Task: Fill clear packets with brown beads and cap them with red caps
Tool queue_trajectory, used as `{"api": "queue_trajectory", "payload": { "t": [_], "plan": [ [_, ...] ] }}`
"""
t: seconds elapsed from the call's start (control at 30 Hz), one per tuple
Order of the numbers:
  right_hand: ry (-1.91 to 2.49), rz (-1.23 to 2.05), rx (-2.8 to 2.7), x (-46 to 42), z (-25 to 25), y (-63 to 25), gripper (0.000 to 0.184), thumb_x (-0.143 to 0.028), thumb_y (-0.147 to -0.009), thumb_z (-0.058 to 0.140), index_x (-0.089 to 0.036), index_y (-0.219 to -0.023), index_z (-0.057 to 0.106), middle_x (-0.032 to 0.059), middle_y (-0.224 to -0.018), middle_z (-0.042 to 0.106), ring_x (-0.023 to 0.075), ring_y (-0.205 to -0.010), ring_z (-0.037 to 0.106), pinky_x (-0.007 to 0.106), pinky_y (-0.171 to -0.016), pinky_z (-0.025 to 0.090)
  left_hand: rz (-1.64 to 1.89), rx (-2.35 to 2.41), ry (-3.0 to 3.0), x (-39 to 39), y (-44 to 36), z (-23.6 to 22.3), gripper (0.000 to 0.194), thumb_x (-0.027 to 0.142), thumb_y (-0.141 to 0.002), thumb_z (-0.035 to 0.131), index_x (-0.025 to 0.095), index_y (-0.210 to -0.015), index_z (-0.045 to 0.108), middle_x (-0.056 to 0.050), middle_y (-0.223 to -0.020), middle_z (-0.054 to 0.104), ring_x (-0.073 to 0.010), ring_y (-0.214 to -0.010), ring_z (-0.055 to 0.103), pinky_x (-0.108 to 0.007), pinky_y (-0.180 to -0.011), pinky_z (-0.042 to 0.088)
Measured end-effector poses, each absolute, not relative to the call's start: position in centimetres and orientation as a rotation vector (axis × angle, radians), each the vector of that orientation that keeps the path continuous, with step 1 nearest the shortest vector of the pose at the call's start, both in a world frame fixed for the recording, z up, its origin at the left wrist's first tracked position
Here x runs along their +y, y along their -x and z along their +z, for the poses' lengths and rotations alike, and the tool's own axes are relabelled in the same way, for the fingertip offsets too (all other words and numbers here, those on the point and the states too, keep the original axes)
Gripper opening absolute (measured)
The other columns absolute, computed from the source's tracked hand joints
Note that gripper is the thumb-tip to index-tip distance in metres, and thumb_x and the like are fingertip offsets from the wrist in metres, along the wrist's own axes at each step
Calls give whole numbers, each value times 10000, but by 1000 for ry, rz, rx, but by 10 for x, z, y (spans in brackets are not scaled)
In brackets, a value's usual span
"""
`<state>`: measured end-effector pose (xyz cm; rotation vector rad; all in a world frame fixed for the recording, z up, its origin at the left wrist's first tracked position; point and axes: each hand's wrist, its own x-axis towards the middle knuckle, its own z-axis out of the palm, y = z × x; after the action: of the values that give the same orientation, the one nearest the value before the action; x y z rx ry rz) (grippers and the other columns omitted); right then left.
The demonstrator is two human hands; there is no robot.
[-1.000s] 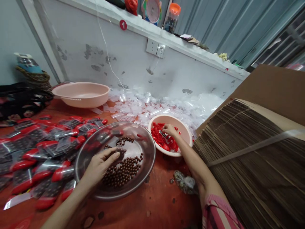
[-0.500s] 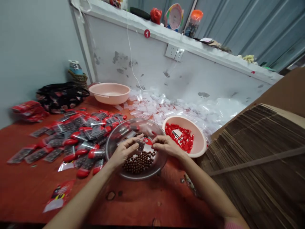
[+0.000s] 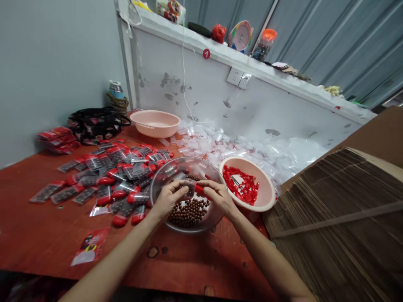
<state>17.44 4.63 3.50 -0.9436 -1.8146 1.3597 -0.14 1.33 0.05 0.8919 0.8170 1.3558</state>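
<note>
Over the transparent basin [image 3: 158, 178], toward the middle of the counter [image 3: 176, 268], a small clear bead packet [image 3: 190, 189] is hanging between the two hands. The left hand [image 3: 165, 201] is pinching its near side, thumb against forefinger with hardly any gap. The right hand [image 3: 222, 197] is pressing thumb and fingers around a red plastic cap [image 3: 198, 188] at the packet's other end; whether the cap is fitting fully, I cannot tell. Both hands are probably staying low over the basin so that any loose brown beads [image 3: 189, 213] are dropping back among the others.

Just beside the basin, toward the counter's right edge, a pink bowl [image 3: 270, 200] is holding more red caps [image 3: 250, 191], presumably within short reach of the right hand. Red-ended bead packets [image 3: 122, 174] are lying heaped toward the left edge, perhaps for being kept apart from the loose parts. Clear plastic sleeves [image 3: 217, 149] are spreading along the back edge by the wall, near a second pink basin [image 3: 160, 121]. Stacked cardboard [image 3: 327, 230] is standing at the right.
</note>
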Motion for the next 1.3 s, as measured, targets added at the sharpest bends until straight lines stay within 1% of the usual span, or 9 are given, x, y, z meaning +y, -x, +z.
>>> {"api": "queue_trajectory", "payload": {
  "t": [0.2,0.3,0.37,0.47,0.6,0.73,0.87,1.13,1.3],
  "plan": [
    [1027,1075,-2074,54,31,-175,182,-312,-743,610,-179,-865,639,4,-789,640,138,-746,581,243,-692,449,1313,957,-1213,12,3,8,235,297,-734,596,147,-906,650,-54,-916,670,-193,-841,610,-312,-782,481],
    [1084,971,-2137,62,35,-182,192,-310,-747,606,-175,-884,603,-1,-744,625,128,-676,574,237,-633,457,1317,1043,-1345,13,4,6,231,296,-764,551,154,-920,646,-51,-933,672,-192,-885,604,-302,-825,453],
    [1087,825,-2123,65,41,-186,232,-297,-785,563,-180,-986,568,22,-803,636,141,-714,589,260,-664,469,1293,1111,-1380,14,3,2,247,306,-782,521,155,-940,636,-54,-949,669,-193,-886,605,-303,-815,455],
    [956,634,-2105,65,48,-185,324,-266,-819,526,-204,-1137,516,70,-1039,616,174,-932,581,311,-824,451,1257,1191,-1464,15,2,-1,243,303,-791,504,171,-943,640,-46,-950,672,-196,-895,604,-301,-818,446],
    [755,765,-2067,61,39,-171,355,-250,-847,497,-262,-1202,502,35,-1168,572,172,-1062,539,312,-911,427,1258,1228,-1572,15,1,-1,248,300,-794,504,202,-968,651,-23,-947,679,-189,-886,610,-283,-811,442],
    [772,873,-1986,56,25,-162,318,-256,-847,504,-286,-1160,553,3,-1126,607,170,-1034,567,302,-895,455,1279,1273,-1579,14,1,0,258,284,-799,499,198,-993,645,-18,-948,679,-180,-871,615,-267,-789,454],
    [787,756,-2084,55,25,-166,314,-240,-847,502,-284,-1151,562,-6,-1101,624,156,-968,605,275,-857,481,1292,1329,-1610,11,1,1,249,271,-818,483,209,-998,643,-10,-937,685,-160,-834,627,-238,-744,466],
    [783,623,-2197,58,22,-177,302,-252,-831,526,-246,-1131,560,13,-1044,646,145,-902,621,247,-805,491,1335,1405,-1785,11,0,2,245,243,-812,494,207,-987,662,-30,-983,691,-175,-879,637,-257,-802,466],
    [775,522,-2368,62,20,-180,247,-266,-843,500,-241,-1074,583,33,-884,673,151,-754,627,257,-719,486,1271,1443,-1817,14,-1,-4,241,246,-814,488,212,-968,670,-32,-974,694,-186,-880,639,-265,-801,468]
  ]
}}
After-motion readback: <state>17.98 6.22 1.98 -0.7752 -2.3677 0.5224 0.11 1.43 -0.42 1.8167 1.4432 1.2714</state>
